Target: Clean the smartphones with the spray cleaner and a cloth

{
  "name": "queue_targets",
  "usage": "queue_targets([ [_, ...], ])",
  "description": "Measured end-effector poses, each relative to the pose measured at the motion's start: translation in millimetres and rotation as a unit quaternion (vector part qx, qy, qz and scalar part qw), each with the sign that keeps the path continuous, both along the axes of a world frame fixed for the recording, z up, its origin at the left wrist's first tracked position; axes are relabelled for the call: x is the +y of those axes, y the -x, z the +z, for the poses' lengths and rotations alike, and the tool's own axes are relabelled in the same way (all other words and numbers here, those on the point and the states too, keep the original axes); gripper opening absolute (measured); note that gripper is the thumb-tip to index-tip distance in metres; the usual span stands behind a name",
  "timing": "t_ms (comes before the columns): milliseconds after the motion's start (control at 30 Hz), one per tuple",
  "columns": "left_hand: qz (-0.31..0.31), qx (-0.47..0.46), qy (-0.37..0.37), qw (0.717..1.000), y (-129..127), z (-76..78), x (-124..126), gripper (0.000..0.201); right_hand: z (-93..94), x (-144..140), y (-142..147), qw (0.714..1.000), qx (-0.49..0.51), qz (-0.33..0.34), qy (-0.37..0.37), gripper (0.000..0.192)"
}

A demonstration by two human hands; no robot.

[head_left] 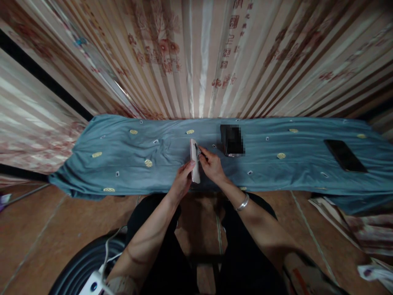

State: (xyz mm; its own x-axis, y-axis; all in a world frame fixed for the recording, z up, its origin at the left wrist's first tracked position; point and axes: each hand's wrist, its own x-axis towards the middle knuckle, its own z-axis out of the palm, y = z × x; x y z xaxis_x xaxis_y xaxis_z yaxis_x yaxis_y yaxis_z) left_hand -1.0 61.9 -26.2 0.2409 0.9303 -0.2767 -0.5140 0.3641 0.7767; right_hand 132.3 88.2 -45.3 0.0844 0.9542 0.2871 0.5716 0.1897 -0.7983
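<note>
While scanning left to right: white power strip [95, 282] with cable at near left, then blue patterned cloth [123, 159] spread over the table, curtain [196, 57] hanging behind at far.

At centre, left hand [181, 182] grasping white phone [194, 160] — fingers wrapped on its near end, phone held on edge just above the cloth. Long axis running near-to-far, tilted slightly left at the far end. Right hand [211, 164] pinched on a small dark tool [199, 150], tip touching the phone's right edge near the far end. Both hands touching the phone; left carrying it, right working from the right side. Silver bracelet [242, 203] on right wrist.

Further right: blurred dark device [232, 140] just beside right hand, far side. Black phone [345, 155] flat on cloth, well apart at far right.
</note>
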Motion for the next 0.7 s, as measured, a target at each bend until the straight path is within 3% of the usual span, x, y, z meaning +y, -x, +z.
queue_targets([
  [367,0.015,-0.023,-0.004,1.000,1.8,-8.6,7.0,0.043,4.8,-6.8,4.5,0.999,-0.025,0.027,-0.014,0.040],
  [700,0.064,-0.035,0.005,0.997,0.2,-12.4,13.6,0.032,8.4,-11.8,4.5,0.996,-0.058,0.062,-0.007,0.041],
])
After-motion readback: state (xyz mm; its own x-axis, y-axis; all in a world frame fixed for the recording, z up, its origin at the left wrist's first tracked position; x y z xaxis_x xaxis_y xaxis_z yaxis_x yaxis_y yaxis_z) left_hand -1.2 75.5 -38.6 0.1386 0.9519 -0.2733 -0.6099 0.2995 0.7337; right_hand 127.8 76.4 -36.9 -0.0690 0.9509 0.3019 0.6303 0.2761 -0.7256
